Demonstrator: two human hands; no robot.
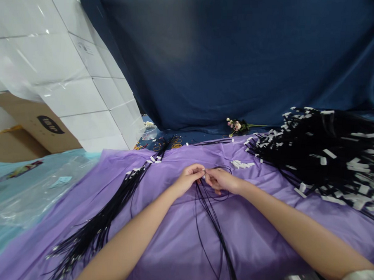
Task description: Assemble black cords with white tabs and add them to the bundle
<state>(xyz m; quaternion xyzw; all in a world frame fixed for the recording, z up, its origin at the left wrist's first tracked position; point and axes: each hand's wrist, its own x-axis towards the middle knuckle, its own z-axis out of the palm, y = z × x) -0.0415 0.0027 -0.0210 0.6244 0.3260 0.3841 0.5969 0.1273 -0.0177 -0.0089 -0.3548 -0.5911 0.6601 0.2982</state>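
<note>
My left hand [190, 178] and my right hand [220, 179] meet above the middle of the purple cloth [167, 221]. Thumbs and fingers of both are pinched together at the end of a thin black cable, where a tiny white bit shows. Loose black cables [215, 228] hang from under the hands toward my lap, and one loops around the right hand. Just beyond my right hand lies a small group of white connector pieces [242, 164]. To the left, a long bundle of black cables [109, 211] with white ends rests on the cloth.
A large heap of black cables with white tags [322, 158] covers the right side. White boxes [75, 69] stack at the left, beside a brown carton [35, 125]. A dark blue curtain [228, 55] hangs behind artificial flowers [235, 125]. Clear plastic bags [38, 195] lie at left.
</note>
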